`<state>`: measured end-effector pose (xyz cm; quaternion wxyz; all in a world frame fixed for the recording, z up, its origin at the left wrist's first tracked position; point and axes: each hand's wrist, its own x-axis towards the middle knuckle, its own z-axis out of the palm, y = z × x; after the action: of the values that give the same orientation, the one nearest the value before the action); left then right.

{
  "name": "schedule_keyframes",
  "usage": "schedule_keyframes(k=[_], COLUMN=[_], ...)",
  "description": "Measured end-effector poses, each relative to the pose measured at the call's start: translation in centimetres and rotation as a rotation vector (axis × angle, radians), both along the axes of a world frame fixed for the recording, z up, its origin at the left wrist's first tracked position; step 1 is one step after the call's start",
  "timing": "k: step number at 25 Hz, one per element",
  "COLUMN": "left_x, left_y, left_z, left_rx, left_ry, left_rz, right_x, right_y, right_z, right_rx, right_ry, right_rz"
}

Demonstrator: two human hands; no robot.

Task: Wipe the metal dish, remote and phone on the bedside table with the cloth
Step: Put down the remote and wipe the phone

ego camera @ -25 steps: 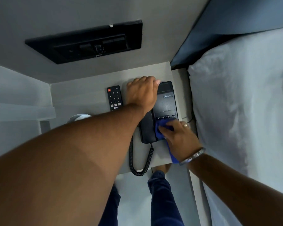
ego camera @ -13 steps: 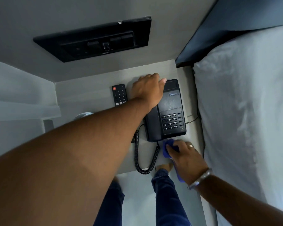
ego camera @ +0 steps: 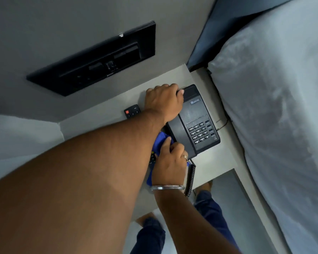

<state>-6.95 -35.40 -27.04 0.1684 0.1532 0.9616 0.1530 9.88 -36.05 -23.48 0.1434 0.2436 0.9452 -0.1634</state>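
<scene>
A black desk phone [ego camera: 196, 120] with a keypad stands on the grey bedside table [ego camera: 217, 158]. My left hand [ego camera: 163, 101] presses down on the top of the phone's handset. Under my left forearm, my right hand [ego camera: 171, 162] holds the blue cloth [ego camera: 161, 142] bunched against the phone's left side, by the handset. The black remote [ego camera: 132, 111] lies left of the phone, mostly covered by my left arm. The metal dish is hidden behind my left arm.
A white pillow and bed [ego camera: 275, 114] lie directly right of the table. A black switch panel [ego camera: 97, 61] is set in the wall behind. The coiled phone cord [ego camera: 191, 178] hangs over the table's front edge, above my legs [ego camera: 209, 208].
My right hand with the cloth has moved from the front of the phone leftward to its handset side, under my left forearm. My left hand stays on the handset.
</scene>
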Motion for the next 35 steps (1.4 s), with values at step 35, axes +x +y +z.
schedule_keyframes(k=[35], left_x=[-0.2], left_y=[0.3], left_z=[-0.5], left_rx=[-0.014], left_ry=[-0.02], left_rz=[0.039], right_x=[0.8], right_y=[19.4], right_z=[-0.3], right_rx=[-0.206], right_ry=[-0.114], right_rz=[0.698])
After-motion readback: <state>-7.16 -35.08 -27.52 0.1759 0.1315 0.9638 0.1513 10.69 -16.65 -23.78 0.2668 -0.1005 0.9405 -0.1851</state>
